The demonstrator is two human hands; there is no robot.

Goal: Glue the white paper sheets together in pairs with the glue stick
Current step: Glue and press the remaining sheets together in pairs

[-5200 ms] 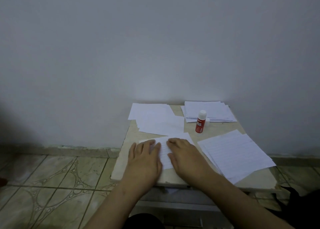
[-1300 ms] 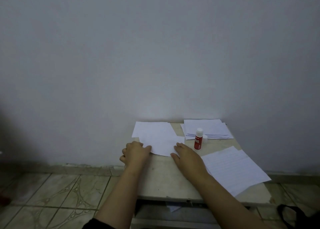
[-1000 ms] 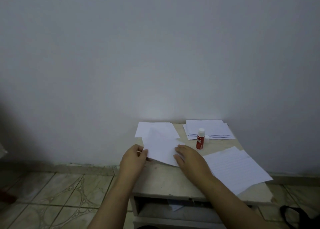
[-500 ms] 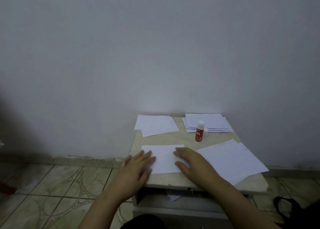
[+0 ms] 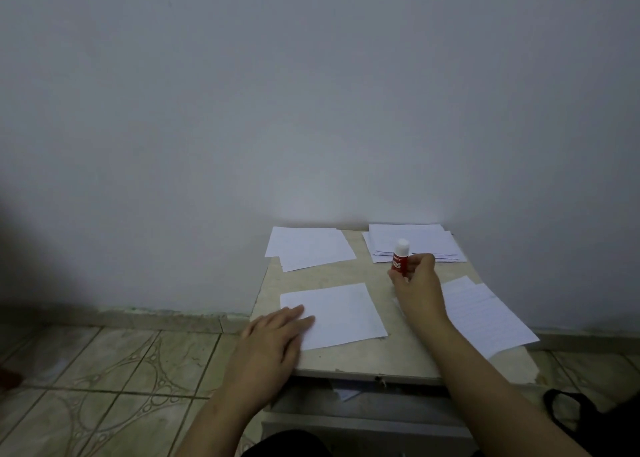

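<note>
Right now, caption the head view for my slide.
Right hand grips the glue stick while left hand rests on a white sheet.

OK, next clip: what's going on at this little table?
A person is gluing paper sheets in pairs. The right hand grips the red glue stick, which stands upright with its white cap on. The left hand lies flat on the near left corner of a single white sheet in front of them. Other sheets sit in a far-left pile, a far-right stack and a lined pile at the right. No glue applied to this sheet yet, as far as can be seen.
</note>
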